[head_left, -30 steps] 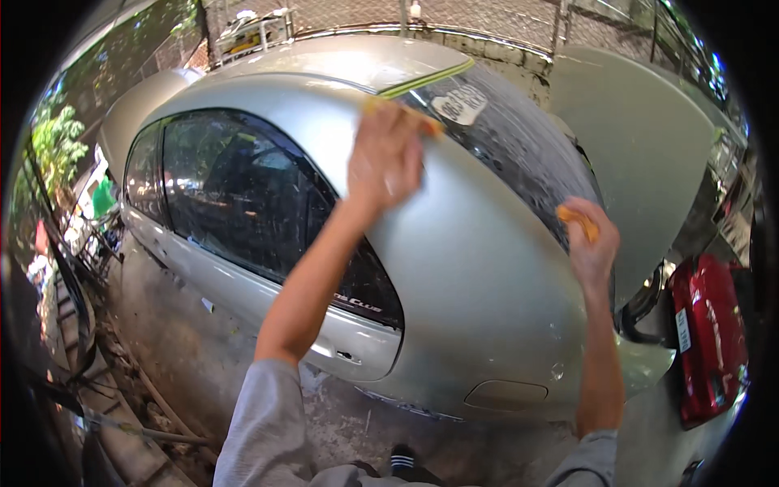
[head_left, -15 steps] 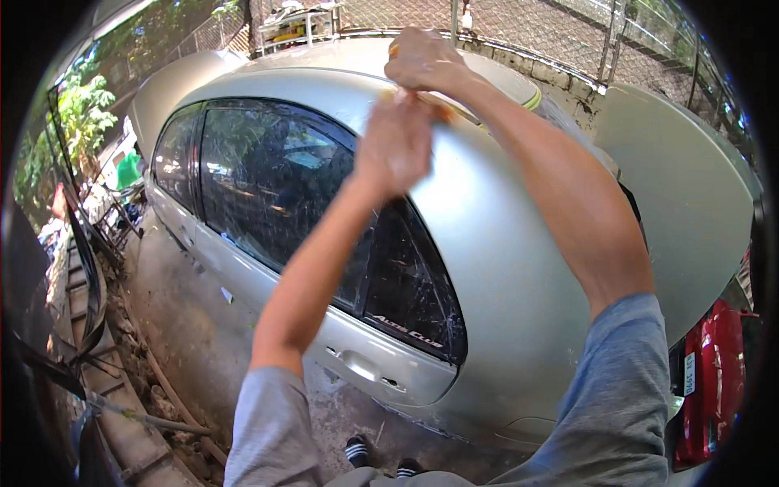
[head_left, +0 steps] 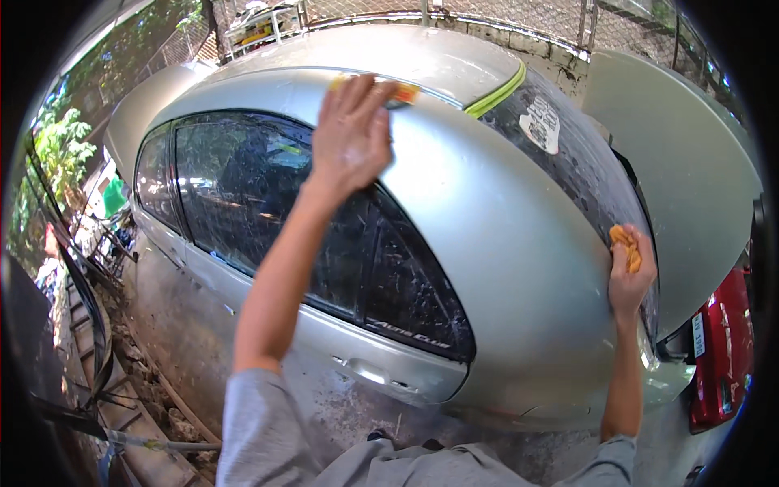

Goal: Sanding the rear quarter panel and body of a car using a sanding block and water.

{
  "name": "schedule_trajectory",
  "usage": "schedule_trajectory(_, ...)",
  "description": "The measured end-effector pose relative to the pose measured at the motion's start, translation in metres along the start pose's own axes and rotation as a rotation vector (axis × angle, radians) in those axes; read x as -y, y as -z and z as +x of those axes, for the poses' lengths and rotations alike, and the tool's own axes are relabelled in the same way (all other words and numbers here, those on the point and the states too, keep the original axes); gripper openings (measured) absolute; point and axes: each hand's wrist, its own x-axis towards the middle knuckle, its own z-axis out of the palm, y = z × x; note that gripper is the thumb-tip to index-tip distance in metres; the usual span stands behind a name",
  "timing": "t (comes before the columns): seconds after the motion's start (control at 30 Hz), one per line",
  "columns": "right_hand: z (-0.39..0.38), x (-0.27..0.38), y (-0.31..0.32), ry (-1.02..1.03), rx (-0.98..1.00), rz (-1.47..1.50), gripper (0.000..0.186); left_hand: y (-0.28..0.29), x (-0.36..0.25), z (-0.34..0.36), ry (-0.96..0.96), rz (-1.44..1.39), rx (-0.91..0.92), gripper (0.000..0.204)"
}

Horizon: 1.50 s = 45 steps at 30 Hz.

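My left hand [head_left: 353, 138] lies over a flat yellow-and-orange pad [head_left: 402, 94], pressing it against the silver car's [head_left: 503, 227] roof edge above the side windows. Most of the pad is under my fingers, so its exact kind is unclear. Farther right, my right hand [head_left: 631, 280] grips a crumpled orange cloth [head_left: 625, 246] by the rear pillar, beside the back window. The dark side window [head_left: 251, 187] below my left arm is dusty and streaked.
A raised trunk lid [head_left: 665, 178] stands at the right, with a red vehicle [head_left: 722, 357] beyond it. Light green tape [head_left: 497, 91] edges the roof by the dusty rear window [head_left: 568, 154]. A chain-link fence [head_left: 519, 20] runs behind. Rails and debris [head_left: 105, 365] lie at left.
My hands, close together over the roof before, have moved apart. The right swung down and right with the orange cloth; the left shifted slightly left along the roof edge.
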Motion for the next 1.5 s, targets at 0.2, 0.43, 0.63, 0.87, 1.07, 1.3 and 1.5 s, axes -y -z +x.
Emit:
schedule_trajectory(0.2,0.004,0.015,-0.004,0.036,0.086,-0.016,0.027,0.011,-0.031,-0.022,0.071,0.031,0.008,0.052)
schedule_trajectory(0.43,0.004,0.003,0.000,0.045,0.088,0.081,0.028,0.007,-0.041,-0.021,0.043,-0.029,-0.035,0.045)
schedule_trajectory(0.63,0.002,0.007,-0.006,-0.080,0.089,0.253,0.026,0.013,-0.029,-0.001,0.130,0.088,0.105,0.046)
schedule_trajectory(0.87,0.004,0.008,-0.003,-0.064,0.122,0.263,0.025,0.015,-0.023,0.007,0.160,0.121,0.096,0.043)
schedule_trajectory(1.07,0.004,0.003,-0.004,-0.037,0.121,0.332,0.025,0.029,-0.015,0.028,0.106,0.118,0.001,0.039)
schedule_trajectory(1.3,0.004,0.007,0.006,-0.057,0.113,0.244,0.024,0.016,-0.116,-0.042,-0.064,-0.083,0.123,0.047)
schedule_trajectory(1.5,-0.004,0.011,-0.001,-0.084,0.040,0.235,0.024,0.015,0.019,0.052,0.621,-0.130,0.212,0.041)
